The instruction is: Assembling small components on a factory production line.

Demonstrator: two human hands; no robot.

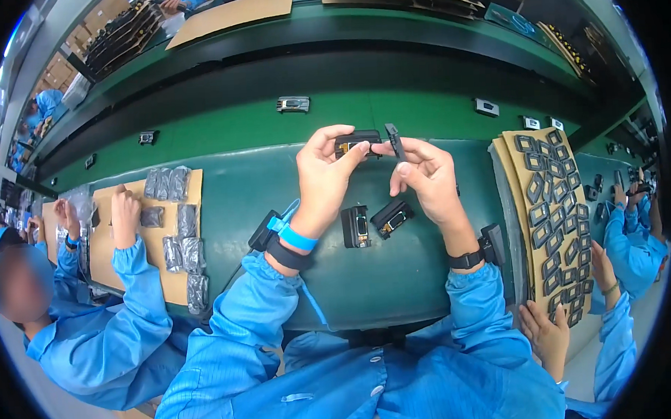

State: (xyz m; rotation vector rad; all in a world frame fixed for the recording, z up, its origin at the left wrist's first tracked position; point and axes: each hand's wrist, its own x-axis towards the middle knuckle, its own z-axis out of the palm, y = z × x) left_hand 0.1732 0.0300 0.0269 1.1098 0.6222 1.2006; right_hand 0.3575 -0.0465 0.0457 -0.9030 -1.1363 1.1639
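Fingers (352, 158) of our left hand (326, 169) are closed around one black unit (357, 143), thumb on its near face, above the far part of the green table (309, 285). Our right hand (428, 177) pinches one slim dark piece (394, 141) upright, just to the right of that unit; a fingertip of the same hand reaches the unit's right end, though we cannot tell whether it presses there.

Nearer us, two more units lie on the table between our forearms: the left one (355, 226) stands lengthwise to us, the right one (392, 218) is angled, and they are just beside each other. We wear one blue band (298, 238) on the left wrist, and one black strap on each wrist, left (285, 255) and right (466, 261).

Farther off, along the green strip (391, 106), we count at least six small devices, one of them the pale-topped device (293, 104) beyond our left hand. To the left, one cardboard sheet (144, 251) bears about eight wrapped packages (187, 220), and one co-worker (109, 332) has two raised hands there. To the right, stacked cardboard (517, 224) carries dozens of dark frames (554, 243), overlapping too much for an exact count; two other hands (547, 336) are at its near end.
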